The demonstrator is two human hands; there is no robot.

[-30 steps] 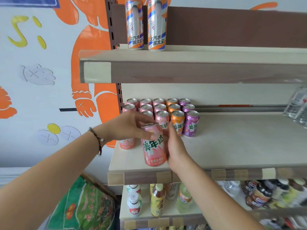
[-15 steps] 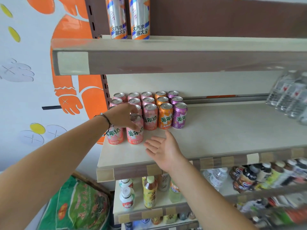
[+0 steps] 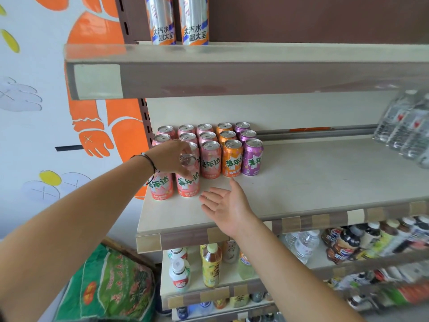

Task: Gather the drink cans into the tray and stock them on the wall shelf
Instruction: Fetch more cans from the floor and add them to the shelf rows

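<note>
Left hand (image 3: 170,156) grips the pink can (image 3: 188,180) by its top, right hand (image 3: 228,205) open and empty at 4 o'clock of it: square it against its 9 o'clock neighbour (image 3: 161,185), label forward.

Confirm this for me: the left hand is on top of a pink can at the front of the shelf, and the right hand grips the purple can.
Not quite. The head view shows the right hand open, palm up, holding nothing, apart from the purple can. The left hand is indeed on top of the pink can at the shelf front.
</note>
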